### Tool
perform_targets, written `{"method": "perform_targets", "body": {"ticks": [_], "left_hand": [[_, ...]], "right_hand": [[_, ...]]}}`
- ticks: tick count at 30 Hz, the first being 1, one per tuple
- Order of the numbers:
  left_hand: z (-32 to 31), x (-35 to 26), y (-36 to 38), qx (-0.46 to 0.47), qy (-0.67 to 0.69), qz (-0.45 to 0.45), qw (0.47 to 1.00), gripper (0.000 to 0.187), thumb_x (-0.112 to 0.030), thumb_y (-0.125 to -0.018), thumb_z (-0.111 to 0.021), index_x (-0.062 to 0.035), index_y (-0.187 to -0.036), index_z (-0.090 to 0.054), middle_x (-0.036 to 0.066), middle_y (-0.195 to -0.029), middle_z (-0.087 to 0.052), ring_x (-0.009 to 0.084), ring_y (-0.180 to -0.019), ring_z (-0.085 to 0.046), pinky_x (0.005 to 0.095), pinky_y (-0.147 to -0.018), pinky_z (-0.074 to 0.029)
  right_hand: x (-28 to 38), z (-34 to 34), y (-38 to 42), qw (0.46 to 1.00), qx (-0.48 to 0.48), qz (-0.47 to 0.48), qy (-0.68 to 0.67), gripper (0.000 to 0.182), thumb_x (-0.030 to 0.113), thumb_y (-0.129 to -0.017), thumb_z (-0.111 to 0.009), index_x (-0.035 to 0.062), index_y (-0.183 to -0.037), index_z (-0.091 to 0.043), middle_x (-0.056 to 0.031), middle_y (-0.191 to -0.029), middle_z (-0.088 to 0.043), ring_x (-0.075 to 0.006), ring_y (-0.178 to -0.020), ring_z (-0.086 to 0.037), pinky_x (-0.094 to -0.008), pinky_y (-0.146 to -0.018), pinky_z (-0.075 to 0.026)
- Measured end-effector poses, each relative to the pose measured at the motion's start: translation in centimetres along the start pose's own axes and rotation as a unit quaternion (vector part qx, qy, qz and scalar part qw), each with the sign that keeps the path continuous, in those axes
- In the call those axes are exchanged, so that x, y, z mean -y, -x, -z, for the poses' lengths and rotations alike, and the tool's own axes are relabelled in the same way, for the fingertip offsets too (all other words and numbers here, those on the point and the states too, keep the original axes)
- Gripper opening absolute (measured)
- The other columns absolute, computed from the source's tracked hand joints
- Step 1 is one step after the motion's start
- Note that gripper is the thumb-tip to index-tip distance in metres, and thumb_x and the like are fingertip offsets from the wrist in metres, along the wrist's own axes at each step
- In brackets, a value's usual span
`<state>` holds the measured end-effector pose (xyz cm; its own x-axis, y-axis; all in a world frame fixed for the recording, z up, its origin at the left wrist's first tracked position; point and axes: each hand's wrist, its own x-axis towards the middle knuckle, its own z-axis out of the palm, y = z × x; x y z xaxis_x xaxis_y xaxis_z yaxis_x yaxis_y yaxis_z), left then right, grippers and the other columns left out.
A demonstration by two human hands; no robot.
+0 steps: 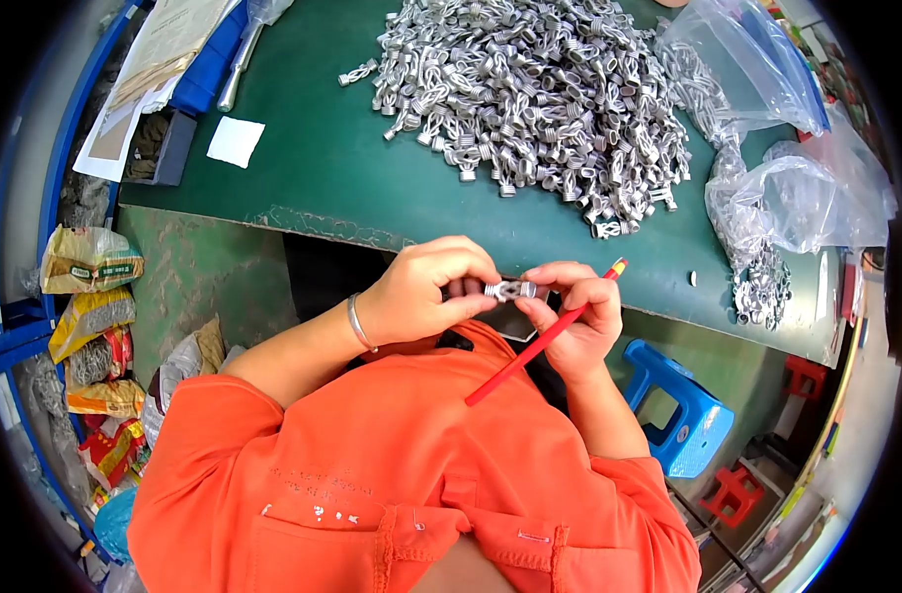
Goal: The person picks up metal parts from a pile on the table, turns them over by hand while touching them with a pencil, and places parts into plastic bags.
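A small silver-coloured fitting [510,291] is held directly between the two hands, its long axis laid roughly sideways, from the fingertips of the left hand [421,292] across to those of the right hand [581,321]. Neither hand can be called nearer, since one end of the piece is covered by each. The left hand is nearly closed, its thumb and forefinger pinched on the left end and the other fingers curled in; whether anything else is enclosed there cannot be told. The opposite end is gripped by the right thumb and fingertips, while a red pen [530,358] is lodged across the same hand, slanted from forward right of it back toward the orange shirt [372,445]. Between the hands a short gap is left, bridged by the fitting. Forward of both hands and well apart from them, a heap of similar silver pieces [530,99] is spread on the green table [303,168], and farther to the right of the right hand a clear plastic bag [752,64] is seen
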<state>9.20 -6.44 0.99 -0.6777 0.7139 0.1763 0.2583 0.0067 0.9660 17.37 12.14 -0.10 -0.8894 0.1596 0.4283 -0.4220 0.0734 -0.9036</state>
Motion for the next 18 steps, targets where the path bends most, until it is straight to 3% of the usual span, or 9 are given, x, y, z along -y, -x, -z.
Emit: {"method": "perform_targets", "body": {"ticks": [1,3,5,6,7,10,13,18], "left_hand": [[0.3,-0.2,0.0,0.051,-0.024,0.020,0.998,0.020,-0.004,-0.072,-0.074,-0.0002,-0.088,-0.063,0.008,-0.095,-0.060,0.0111,-0.072,-0.059,0.0222,-0.060,-0.049],[0.7,-0.2,-0.3,0.042,-0.053,-0.013,0.998,0.022,-0.008,-0.071,-0.076,-0.0014,-0.087,-0.063,0.007,-0.096,-0.059,0.0092,-0.072,-0.057,0.0214,-0.059,-0.047],[1.0,-0.5,-1.0,-0.030,-0.146,-0.029,0.988,0.023,-0.008,-0.069,-0.076,-0.0015,-0.087,-0.063,0.008,-0.096,-0.058,0.0136,-0.075,-0.058,0.0240,-0.063,-0.047],[1.2,-0.1,-2.0,-0.087,-0.225,-0.094,0.966,0.022,-0.009,-0.071,-0.075,-0.0022,-0.088,-0.063,0.010,-0.096,-0.057,0.0218,-0.080,-0.058,0.0295,-0.070,-0.048],[1.6,0.0,-2.9,-0.122,-0.287,-0.105,0.944,0.026,-0.010,-0.071,-0.073,-0.0039,-0.094,-0.063,0.012,-0.100,-0.055,0.0287,-0.091,-0.055,0.0358,-0.082,-0.044],[1.9,1.0,-6.0,-0.191,-0.376,-0.089,0.902,0.039,-0.011,-0.070,-0.072,-0.0097,-0.107,-0.060,0.014,-0.115,-0.047,0.0320,-0.105,-0.047,0.0395,-0.092,-0.037],[0.7,1.3,-6.3,-0.194,-0.411,-0.046,0.889,0.043,-0.012,-0.070,-0.072,-0.0135,-0.111,-0.058,0.017,-0.118,-0.044,0.0351,-0.108,-0.044,0.0422,-0.092,-0.037],[0.2,1.1,-4.4,-0.137,-0.399,-0.091,0.902,0.039,-0.006,-0.070,-0.069,-0.0101,-0.107,-0.059,0.018,-0.123,-0.044,0.0373,-0.111,-0.044,0.0434,-0.093,-0.038]], "right_hand": [[0.1,0.2,-0.1,0.999,0.019,-0.013,0.026,0.038,-0.007,-0.071,-0.073,0.0055,-0.079,-0.039,-0.0191,-0.094,-0.063,-0.0161,-0.077,-0.061,-0.0261,-0.064,-0.052],[0.1,0.5,-0.9,0.993,0.053,-0.006,0.110,0.033,-0.005,-0.069,-0.073,0.0054,-0.072,-0.042,-0.0160,-0.089,-0.065,-0.0209,-0.073,-0.060,-0.0279,-0.060,-0.049],[-0.4,1.3,-1.5,0.982,0.042,0.038,0.179,0.032,-0.007,-0.068,-0.072,0.0050,-0.072,-0.043,-0.0158,-0.088,-0.065,-0.0242,-0.073,-0.060,-0.0298,-0.061,-0.048],[-0.1,1.2,-2.3,0.972,0.027,0.043,0.230,0.032,-0.008,-0.067,-0.072,0.0047,-0.072,-0.043,-0.0156,-0.087,-0.065,-0.0265,-0.073,-0.060,-0.0319,-0.060,-0.047],[-0.4,1.4,-3.4,0.956,0.026,0.089,0.277,0.031,-0.009,-0.067,-0.071,0.0042,-0.074,-0.044,-0.0151,-0.086,-0.064,-0.0276,-0.072,-0.059,-0.0324,-0.060,-0.046],[-1.1,0.9,-6.4,0.913,0.013,0.133,0.385,0.023,-0.008,-0.067,-0.065,0.0037,-0.078,-0.048,-0.0118,-0.088,-0.063,-0.0298,-0.077,-0.057,-0.0378,-0.069,-0.044],[-2.1,0.7,-8.0,0.853,0.048,0.136,0.501,0.019,-0.003,-0.066,-0.064,0.0066,-0.076,-0.051,-0.0073,-0.088,-0.063,-0.0277,-0.076,-0.055,-0.0380,-0.067,-0.041],[-2.4,1.6,-7.7,0.860,0.043,0.172,0.478,0.020,-0.001,-0.067,-0.066,0.0069,-0.075,-0.050,-0.0067,-0.088,-0.063,-0.0266,-0.075,-0.055,-0.0373,-0.066,-0.042]]}}
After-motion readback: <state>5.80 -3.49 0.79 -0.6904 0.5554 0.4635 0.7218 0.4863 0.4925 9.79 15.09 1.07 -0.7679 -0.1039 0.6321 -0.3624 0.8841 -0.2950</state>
